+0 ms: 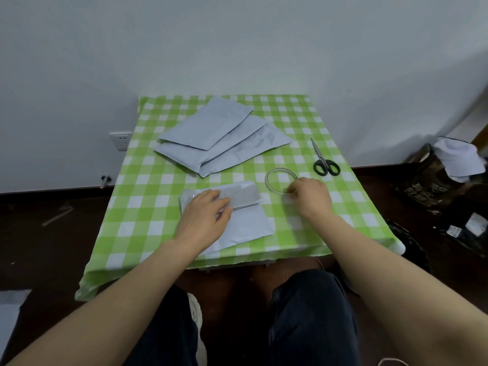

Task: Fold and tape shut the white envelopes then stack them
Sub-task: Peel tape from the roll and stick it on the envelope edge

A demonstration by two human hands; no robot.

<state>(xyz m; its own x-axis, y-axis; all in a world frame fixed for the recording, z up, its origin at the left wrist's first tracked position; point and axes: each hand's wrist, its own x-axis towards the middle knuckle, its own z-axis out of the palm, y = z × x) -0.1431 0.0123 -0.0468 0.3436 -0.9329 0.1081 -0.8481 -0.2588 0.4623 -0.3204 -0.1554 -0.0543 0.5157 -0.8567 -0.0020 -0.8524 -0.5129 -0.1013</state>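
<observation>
left hand (204, 215) flat, fingers straight, pressing envelope (245, 220) fold at table (148, 207) centre | right hand (311, 196) pinches tape (268, 180) at envelope's 3 o'clock | risk: fold likely springs open if press eases; one-handed tape end may tangle

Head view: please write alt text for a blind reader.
The left hand presses a folded white envelope on a green checked tablecloth; the right hand pinches the clear tape roll. Scissors and unfolded envelopes lie farther back.

text: none legible | white labels (476, 223) on dark parcels (466, 240) on the floor, far right: print too small and blurred to read (just grey smudges) | brands, numbers, signs: none legible
</observation>
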